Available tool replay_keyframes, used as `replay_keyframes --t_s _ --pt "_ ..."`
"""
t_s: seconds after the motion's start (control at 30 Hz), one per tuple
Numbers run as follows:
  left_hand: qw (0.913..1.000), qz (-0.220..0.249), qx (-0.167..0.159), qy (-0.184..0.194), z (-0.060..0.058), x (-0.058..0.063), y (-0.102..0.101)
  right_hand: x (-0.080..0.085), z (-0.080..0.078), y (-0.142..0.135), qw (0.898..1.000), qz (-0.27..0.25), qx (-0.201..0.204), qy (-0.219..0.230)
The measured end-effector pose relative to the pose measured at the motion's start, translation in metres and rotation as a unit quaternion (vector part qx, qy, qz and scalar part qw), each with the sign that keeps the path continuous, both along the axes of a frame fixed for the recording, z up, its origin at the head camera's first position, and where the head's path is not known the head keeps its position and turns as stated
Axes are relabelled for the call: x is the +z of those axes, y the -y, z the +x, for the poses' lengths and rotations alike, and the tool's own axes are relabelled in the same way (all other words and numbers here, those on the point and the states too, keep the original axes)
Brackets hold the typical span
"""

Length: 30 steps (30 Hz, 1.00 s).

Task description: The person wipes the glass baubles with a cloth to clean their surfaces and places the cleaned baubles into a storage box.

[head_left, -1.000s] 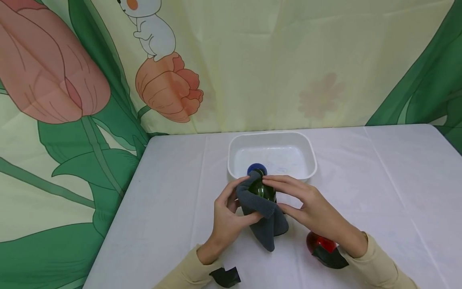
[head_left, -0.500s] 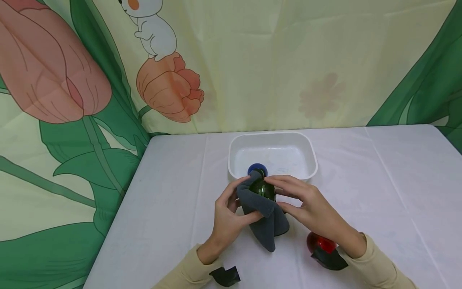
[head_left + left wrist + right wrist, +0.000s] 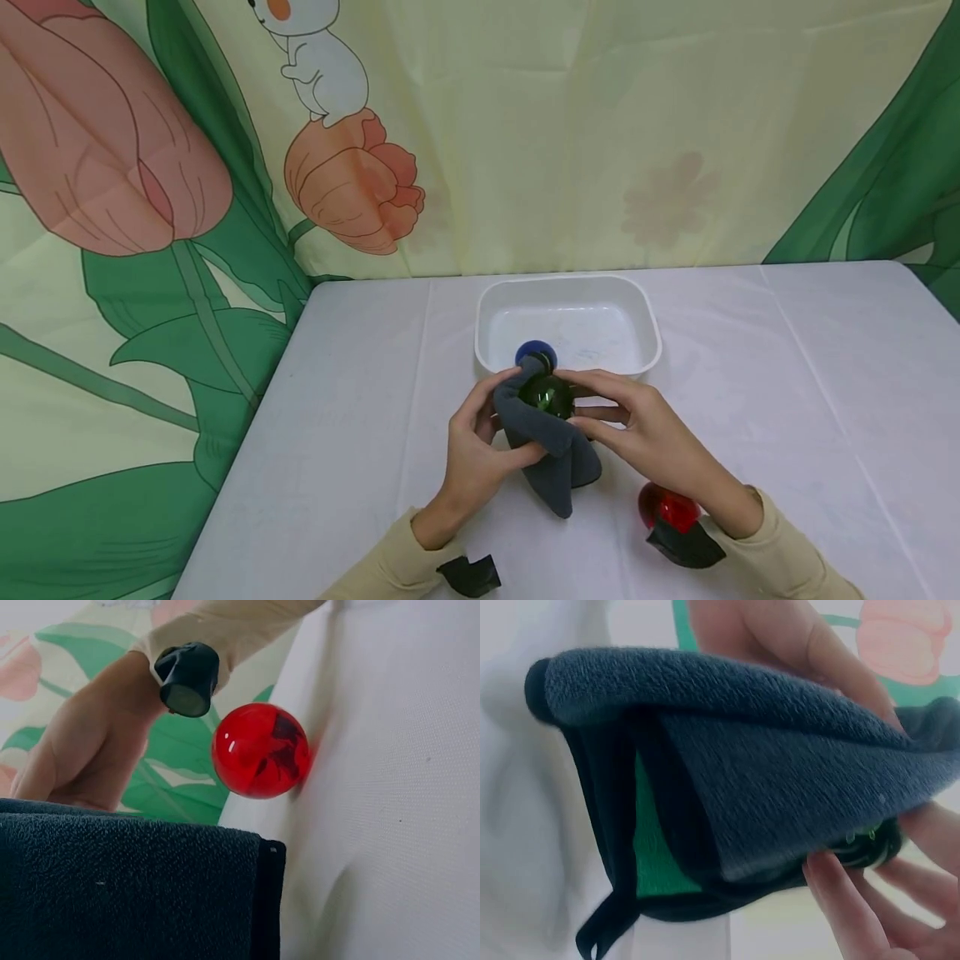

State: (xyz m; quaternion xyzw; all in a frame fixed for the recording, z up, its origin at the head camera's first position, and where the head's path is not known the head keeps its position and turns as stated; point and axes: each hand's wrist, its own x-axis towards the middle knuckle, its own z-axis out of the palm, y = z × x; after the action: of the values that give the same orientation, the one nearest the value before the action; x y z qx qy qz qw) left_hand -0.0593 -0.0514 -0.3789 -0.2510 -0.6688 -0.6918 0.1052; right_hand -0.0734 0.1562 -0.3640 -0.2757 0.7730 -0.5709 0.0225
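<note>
My left hand (image 3: 474, 458) grips a folded grey-blue towelling cloth (image 3: 551, 454), thumb in front and fingers behind. Wrapped partly in it is a shiny dark green ball (image 3: 549, 395), its upper right side bare. On that side my right hand (image 3: 637, 421) pinches the ball with fingertips and thumb at the cloth's edge. The right wrist view shows the cloth's (image 3: 802, 787) dark trim, hanging loop and bright green inner face; only a dark end of the ball shows there. Just beyond the green ball, a round blue thing (image 3: 534, 350) overlaps the tray's front rim.
A white rectangular tray (image 3: 645, 325) stands at the back of the white-covered table (image 3: 360, 375). A clear red ball (image 3: 259, 750) lies on the table under my right forearm. Black wrist mounts are on both sleeves. A patterned curtain hangs behind the table.
My right fingertips have slid slightly down and right along the green ball, and more of its round side shows. The left hand and the cloth have hardly moved.
</note>
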Motion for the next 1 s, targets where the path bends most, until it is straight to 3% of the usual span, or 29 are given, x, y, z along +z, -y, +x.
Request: replay_keyframes --t_s 0.13,0.2,0.37,0.47,0.8,1.0 --pt "1.0 0.001 0.001 -0.002 -0.0002 0.0001 0.0003 0.0017 -0.0005 -0.0024 0.999 0.018 0.011 -0.026" --pt "1.0 0.003 0.002 -0.003 -0.0008 0.0003 0.0004 0.0022 -0.0014 -0.0035 0.997 0.017 0.015 -0.068" --pt "0.9999 0.006 0.003 -0.009 -0.0026 0.0003 0.0009 0.0012 -0.0029 -0.0042 0.982 0.035 0.008 -0.185" --pt "0.9999 0.007 0.002 -0.012 -0.0026 0.0001 0.0011 -0.0004 -0.0028 -0.0029 0.974 0.053 0.003 -0.218" --pt "0.9999 0.008 0.002 -0.01 -0.0013 0.0001 0.0 -0.0016 -0.0032 -0.0018 0.97 0.05 0.012 -0.239" --pt "0.9999 0.01 -0.01 -0.008 -0.0019 -0.0013 0.0001 0.0011 -0.0008 -0.002 0.976 0.06 0.001 -0.208"
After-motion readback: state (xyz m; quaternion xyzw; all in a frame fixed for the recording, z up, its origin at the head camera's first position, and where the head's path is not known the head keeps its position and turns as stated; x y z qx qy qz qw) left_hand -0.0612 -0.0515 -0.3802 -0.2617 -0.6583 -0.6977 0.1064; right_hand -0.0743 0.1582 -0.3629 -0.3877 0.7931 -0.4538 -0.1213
